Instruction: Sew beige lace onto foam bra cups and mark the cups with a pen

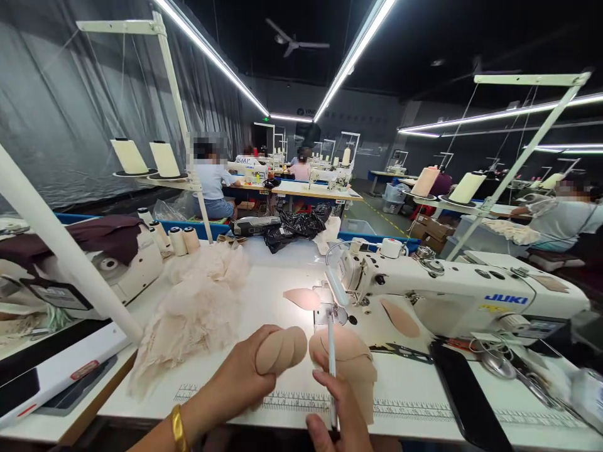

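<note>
My left hand (249, 367) is closed around several overlapping beige fabric pieces (281, 351) with rounded ends, held just above the table. My right hand (339, 405) has a slim pale rod-shaped tool (331, 351), pointing away toward the needle area; its exact kind is unclear. Under and beside the right fingers lies a loose pile of beige fabric pieces (360, 367). A single leaf-shaped beige piece (302, 299) lies left of the needle plate, lit by the lamp (336, 285). Another such piece (401, 317) rests on the machine bed to the right.
The white sewing machine (456, 295) spans the right side. A black phone-like slab (468, 395), black-handled scissors (402, 353) and metal tools (499, 364) lie near it. Gauzy beige fabric (202, 301) is heaped at left. Black plastic bags (299, 227) sit behind; other people work farther off.
</note>
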Motion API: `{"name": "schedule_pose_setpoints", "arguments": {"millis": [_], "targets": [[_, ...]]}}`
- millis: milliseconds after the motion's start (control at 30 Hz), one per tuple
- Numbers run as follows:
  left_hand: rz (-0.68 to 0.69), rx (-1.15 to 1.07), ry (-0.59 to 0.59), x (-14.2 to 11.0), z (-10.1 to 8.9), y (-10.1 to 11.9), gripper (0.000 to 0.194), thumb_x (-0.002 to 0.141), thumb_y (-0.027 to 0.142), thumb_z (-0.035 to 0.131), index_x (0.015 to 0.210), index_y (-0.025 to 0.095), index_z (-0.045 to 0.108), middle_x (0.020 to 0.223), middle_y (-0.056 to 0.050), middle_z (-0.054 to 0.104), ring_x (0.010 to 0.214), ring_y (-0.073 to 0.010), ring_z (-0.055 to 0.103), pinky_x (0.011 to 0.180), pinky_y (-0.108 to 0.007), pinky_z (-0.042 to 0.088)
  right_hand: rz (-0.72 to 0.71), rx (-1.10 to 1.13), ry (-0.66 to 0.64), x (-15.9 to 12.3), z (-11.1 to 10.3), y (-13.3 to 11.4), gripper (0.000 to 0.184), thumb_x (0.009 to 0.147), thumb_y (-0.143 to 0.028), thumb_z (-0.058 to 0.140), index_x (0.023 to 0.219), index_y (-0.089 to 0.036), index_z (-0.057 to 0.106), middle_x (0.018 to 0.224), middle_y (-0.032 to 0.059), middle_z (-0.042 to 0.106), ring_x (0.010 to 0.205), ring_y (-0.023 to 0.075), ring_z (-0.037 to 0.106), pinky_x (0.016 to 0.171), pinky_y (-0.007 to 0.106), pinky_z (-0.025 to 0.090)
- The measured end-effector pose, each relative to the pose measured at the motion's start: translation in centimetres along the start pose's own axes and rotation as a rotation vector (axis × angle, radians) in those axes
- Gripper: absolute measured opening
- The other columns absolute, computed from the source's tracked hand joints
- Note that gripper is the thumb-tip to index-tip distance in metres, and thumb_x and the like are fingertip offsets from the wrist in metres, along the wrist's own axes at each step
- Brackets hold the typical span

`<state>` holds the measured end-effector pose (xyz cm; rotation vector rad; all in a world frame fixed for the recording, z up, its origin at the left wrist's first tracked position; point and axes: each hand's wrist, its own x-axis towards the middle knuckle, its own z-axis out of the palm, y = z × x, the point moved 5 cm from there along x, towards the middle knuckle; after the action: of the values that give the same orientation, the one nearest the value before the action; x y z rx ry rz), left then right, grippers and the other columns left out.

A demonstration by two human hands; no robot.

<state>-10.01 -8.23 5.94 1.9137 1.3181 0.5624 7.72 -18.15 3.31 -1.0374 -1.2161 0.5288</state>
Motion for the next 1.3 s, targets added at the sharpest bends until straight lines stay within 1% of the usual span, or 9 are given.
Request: {"name": "schedule_pose_setpoints", "arguments": {"millis": [100, 200, 300, 367, 567, 800, 1033, 1200, 1300], "targets": [[-0.048, -0.501, -0.164, -4.4, 4.1, 1.1, 0.047, 0.076, 0.023, 0.079, 0.121, 0.029, 0.065, 0.108, -0.002, 0.076, 0.096, -0.0273, 0.072, 0.083, -0.034, 0.055, 0.114, 0.144, 0.033, -1.4, 1.2, -0.6, 0.05, 0.095, -0.067, 0.064, 0.134, -0.036, 0.065, 0.154, 0.008, 0.058, 0.145, 0.0379, 0.048, 0.121, 0.055, 0.033], [-0.069, -1.05, -0.395, -8.0, 7.6, 2.2, 0.066, 0.075, 0.042, 0.088, 0.134, 0.028, 0.063, 0.126, -0.009, 0.072, 0.12, -0.034, 0.067, 0.102, -0.042, 0.051, 0.344, 0.238, -0.042, -3.0, 1.0, -0.4, 0.046, 0.097, -0.066, 0.06, 0.131, -0.034, 0.064, 0.143, 0.0077, 0.064, 0.135, 0.0347, 0.055, 0.116, 0.05, 0.039], [-0.184, -1.52, -0.533, -10.4, 9.4, 2.5, 0.075, 0.087, 0.07, 0.066, 0.146, 0.026, 0.06, 0.144, -0.013, 0.064, 0.142, -0.037, 0.052, 0.119, -0.047, 0.037, 0.453, 0.253, -0.133, -4.3, -0.2, -0.1, 0.037, 0.098, -0.062, 0.062, 0.116, -0.029, 0.069, 0.118, 0.007, 0.072, 0.117, 0.0309, 0.061, 0.107, 0.044, 0.043], [-0.287, -1.676, -0.591, -11.6, 10.5, 2.3, 0.07, 0.093, 0.07, 0.053, 0.147, 0.025, 0.061, 0.143, -0.013, 0.066, 0.144, -0.0365, 0.05, 0.122, -0.048, 0.032, 0.489, 0.307, -0.142, -5.3, -1.2, 0.2, 0.034, 0.099, -0.06, 0.061, 0.109, -0.028, 0.069, 0.111, 0.0057, 0.072, 0.111, 0.0283, 0.062, 0.102, 0.041, 0.044], [-0.396, -1.726, -0.602, -14.0, 14.2, 0.2, 0.051, 0.093, 0.034, 0.068, 0.144, 0.028, 0.065, 0.138, -0.005, 0.071, 0.144, -0.0295, 0.052, 0.122, -0.038, 0.032, 0.441, 0.434, -0.107, -7.6, -2.6, -0.7, 0.032, 0.101, -0.058, 0.058, 0.102, -0.028, 0.068, 0.097, 0.0025, 0.069, 0.096, 0.0227, 0.062, 0.092, 0.035, 0.046], [-0.634, -1.592, -0.697, -16.6, 16.7, -1.2, 0.071, 0.083, 0.061, 0.08, 0.135, 0.013, 0.07, 0.117, -0.013, 0.079, 0.127, -0.0349, 0.066, 0.109, -0.037, 0.046, 0.405, 0.477, -0.158, -9.4, -3.9, -1.3, 0.03, 0.106, -0.048, 0.052, 0.099, -0.026, 0.071, 0.095, 0.0041, 0.068, 0.097, 0.0233, 0.062, 0.092, 0.037, 0.047], [-0.68, -1.554, -0.804, -18.5, 18.6, 1.1, 0.085, 0.087, 0.083, 0.056, 0.107, 0.003, 0.078, 0.088, -0.021, 0.081, 0.079, -0.0283, 0.079, 0.074, -0.032, 0.06, 0.34, 0.462, -0.098, -11.2, -5.7, -1.6, 0.027, 0.105, -0.043, 0.054, 0.097, -0.026, 0.073, 0.093, 0.0039, 0.07, 0.096, 0.023, 0.063, 0.093, 0.036, 0.048], [-0.719, -1.518, -0.574, -18.3, 18.3, 2.1, 0.071, 0.102, 0.067, 0.046, 0.112, 0.004, 0.077, 0.07, -0.014, 0.078, 0.058, -0.0202, 0.072, 0.059, -0.026, 0.057, 0.302, 0.474, -0.074, -12.1, -6.5, -2.6, 0.026, 0.104, -0.045, 0.056, 0.098, -0.025, 0.073, 0.097, 0.0043, 0.071, 0.101, 0.0242, 0.065, 0.098, 0.039, 0.049], [-0.651, -1.541, -0.376, -18.2, 18.0, 2.5, 0.055, 0.098, 0.056, 0.064, 0.129, 0.011, 0.071, 0.093, -0.012, 0.082, 0.084, -0.0242, 0.077, 0.077, -0.029, 0.06, 0.351, 0.487, -0.014, -13.0, -7.0, -2.7, 0.028, 0.103, -0.05, 0.059, 0.105, -0.027, 0.074, 0.109, 0.0046, 0.074, 0.114, 0.0251, 0.064, 0.105, 0.04, 0.048]]}}
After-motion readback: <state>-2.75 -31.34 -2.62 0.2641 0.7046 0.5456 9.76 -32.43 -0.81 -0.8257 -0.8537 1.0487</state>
